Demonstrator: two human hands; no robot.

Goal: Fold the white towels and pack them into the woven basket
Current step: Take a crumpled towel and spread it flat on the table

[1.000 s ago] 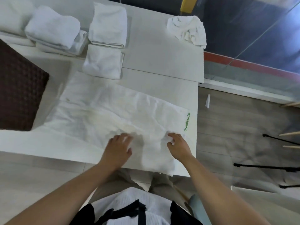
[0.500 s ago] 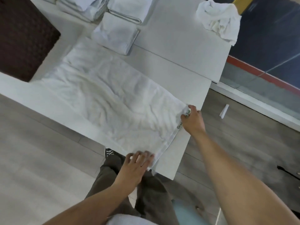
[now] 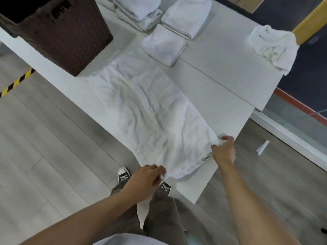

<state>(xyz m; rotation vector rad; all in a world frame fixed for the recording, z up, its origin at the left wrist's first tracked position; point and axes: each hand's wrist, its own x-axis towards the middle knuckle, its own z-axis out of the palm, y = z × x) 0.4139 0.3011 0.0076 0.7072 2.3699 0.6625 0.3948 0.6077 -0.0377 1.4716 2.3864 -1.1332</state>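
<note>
Step in hand, as I judge it: the first fold of the spread towel. I have both near corners gripped. My left hand has its fingers closed on the corner at the near table edge, and my right hand has its fingers pinched on the bunched corner beside the green lettering.

Next move, in my estimate: lift both corners together, carry them toward the far end near the woven basket, and lay edge on edge. This calls for equal height in both hands, so that the cloth does not skew.

Condition of the towel: white, laid flat and lengthwise across the table, heavily creased down the middle, with its near end slightly over the table edge. Its far end lies just beside the basket's base.

Other towels: a folded towel lies just beyond the spread one, with a folded stack and another folded towel behind it. One crumpled towel sits at the far right corner, not yet folded. I cannot see into the basket.
</note>
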